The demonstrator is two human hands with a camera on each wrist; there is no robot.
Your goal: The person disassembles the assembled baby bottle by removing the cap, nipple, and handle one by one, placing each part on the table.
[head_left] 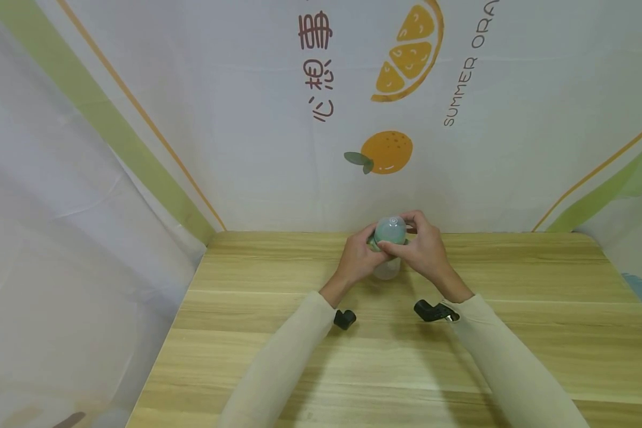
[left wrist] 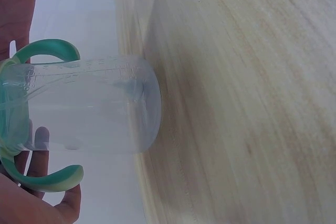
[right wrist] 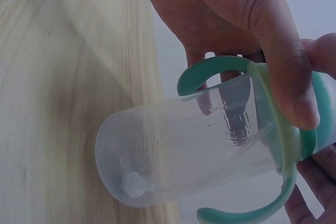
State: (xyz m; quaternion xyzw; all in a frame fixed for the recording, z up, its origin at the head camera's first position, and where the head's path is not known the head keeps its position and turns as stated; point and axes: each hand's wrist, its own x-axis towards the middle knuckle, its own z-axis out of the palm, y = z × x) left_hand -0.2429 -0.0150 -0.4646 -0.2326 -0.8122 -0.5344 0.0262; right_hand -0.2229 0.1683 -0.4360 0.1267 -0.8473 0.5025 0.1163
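Observation:
A clear baby bottle (head_left: 390, 230) with green side handles and a domed transparent cap stands between both hands at the table's far side. My left hand (head_left: 357, 258) grips it around the collar from the left; in the left wrist view, fingers show beside the lower handle (left wrist: 58, 178). From the right, my right hand (head_left: 427, 248) holds the same collar, its thumb (right wrist: 304, 106) pressed across the ring. Inside the clear body (right wrist: 168, 145) runs a thin straw with a round weight (right wrist: 134, 184) at its end. The bottle's base is close over the tabletop.
A wood-grain table (head_left: 374, 356) spreads below the arms. Behind it hangs a white curtain (head_left: 262, 148) printed with oranges and lettering. Black wrist mounts (head_left: 430, 310) stick out from the sleeves above the table.

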